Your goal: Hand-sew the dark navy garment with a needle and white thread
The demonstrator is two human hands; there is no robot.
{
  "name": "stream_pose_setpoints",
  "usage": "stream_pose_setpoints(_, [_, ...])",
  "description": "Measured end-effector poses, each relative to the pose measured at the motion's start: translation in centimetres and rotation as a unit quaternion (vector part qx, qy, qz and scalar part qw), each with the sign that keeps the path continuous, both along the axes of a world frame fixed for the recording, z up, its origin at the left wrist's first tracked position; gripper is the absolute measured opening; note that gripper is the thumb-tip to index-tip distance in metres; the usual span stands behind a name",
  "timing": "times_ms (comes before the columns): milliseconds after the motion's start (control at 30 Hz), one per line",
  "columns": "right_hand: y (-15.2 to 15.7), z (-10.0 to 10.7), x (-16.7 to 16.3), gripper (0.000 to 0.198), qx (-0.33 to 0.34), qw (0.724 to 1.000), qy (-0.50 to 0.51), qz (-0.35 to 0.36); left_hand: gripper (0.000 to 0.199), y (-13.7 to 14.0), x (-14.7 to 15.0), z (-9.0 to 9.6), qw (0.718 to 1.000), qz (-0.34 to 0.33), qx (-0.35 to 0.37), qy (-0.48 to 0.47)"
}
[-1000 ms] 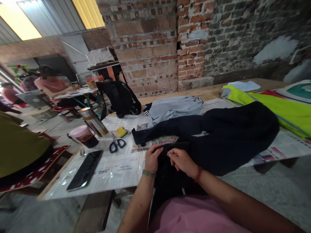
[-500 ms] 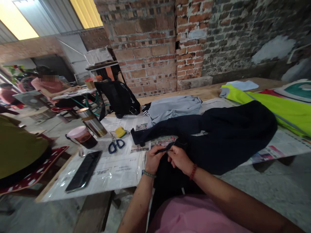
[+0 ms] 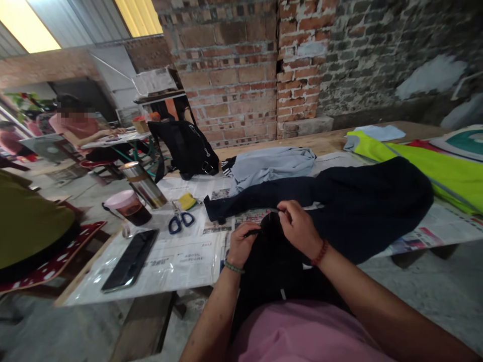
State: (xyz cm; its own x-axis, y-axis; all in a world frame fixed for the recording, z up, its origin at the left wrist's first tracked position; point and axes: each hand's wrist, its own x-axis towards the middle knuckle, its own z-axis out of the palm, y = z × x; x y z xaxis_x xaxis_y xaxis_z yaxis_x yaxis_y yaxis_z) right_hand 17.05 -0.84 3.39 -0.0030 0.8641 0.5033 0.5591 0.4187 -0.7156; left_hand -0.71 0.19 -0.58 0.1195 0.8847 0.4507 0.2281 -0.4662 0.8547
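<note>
My left hand [image 3: 242, 242] is closed on the folded edge of a black garment [image 3: 269, 261], which hangs down over my lap. Up and to the right, my right hand [image 3: 298, 223] has thumb and forefinger pinched together just above the cloth. Whatever is between those fingertips is too small to make out. Behind both hands a dark navy garment [image 3: 362, 206] lies spread over the table, one narrow end reaching left. Blue-handled scissors [image 3: 181, 222] lie to the left of my hands, beside a yellow piece [image 3: 187, 201].
A phone [image 3: 130, 260], a lidded cup of dark drink [image 3: 130, 207] and a steel flask [image 3: 145, 186] stand left. Behind are a black backpack [image 3: 184, 151] and grey-blue cloth [image 3: 273, 163]; at right, a neon vest [image 3: 426, 173] and an iron [image 3: 468, 141]. Another person [image 3: 33, 221] sits close at left.
My right hand has moved up and to the right, away from my left hand, still pinched. The left hand keeps its hold on the black cloth, nearly in place.
</note>
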Motion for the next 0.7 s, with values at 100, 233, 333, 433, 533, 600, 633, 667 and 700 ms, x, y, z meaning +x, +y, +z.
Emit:
stream_pose_setpoints(100, [2.1,0.7,-0.1,0.037,0.004,0.996,-0.001,0.084,0.027,0.0,-0.1,-0.1,0.999,-0.007,0.027,0.016])
stream_pose_setpoints(233, [3.5,-0.4,-1.0,0.037,-0.12,0.978,0.007,0.169,0.033,-0.1,-0.3,-0.4,0.998,0.008,0.051,0.029])
stream_pose_setpoints(333, [2.7,-1.5,-1.1,0.031,-0.135,0.981,0.031,0.133,0.035,0.1,-0.3,-0.6,0.997,0.036,0.055,0.031])
stream_pose_setpoints(433, [1.9,-2.0,-0.9,0.028,-0.173,0.975,0.058,0.125,0.035,0.2,-0.2,-0.6,0.998,0.045,0.045,0.027])
stream_pose_setpoints(533, [1.8,-2.1,-1.1,0.03,-0.226,0.961,0.09,0.128,0.035,0.1,-0.1,-0.4,0.998,0.043,0.035,0.017])
stream_pose_setpoints(600, [2.2,-2.3,-1.4,0.031,-0.248,0.953,0.106,0.139,0.034,0.0,0.0,-0.2,0.999,0.039,0.029,0.007])
stream_pose_setpoints(633, [2.4,-2.5,-1.6,0.031,-0.253,0.95,0.114,0.145,0.034,-0.1,0.0,-0.1,0.999,0.037,0.025,0.004])
stream_pose_setpoints(667, [2.6,-2.7,-1.8,0.031,-0.254,0.947,0.124,0.152,0.033,-0.2,0.0,0.0,0.999,0.034,0.02,0.002])
stream_pose_setpoints(700, [2.8,-2.9,-1.9,0.03,-0.252,0.945,0.136,0.159,0.033,-0.2,0.1,0.1,0.999,0.03,0.016,0.002])
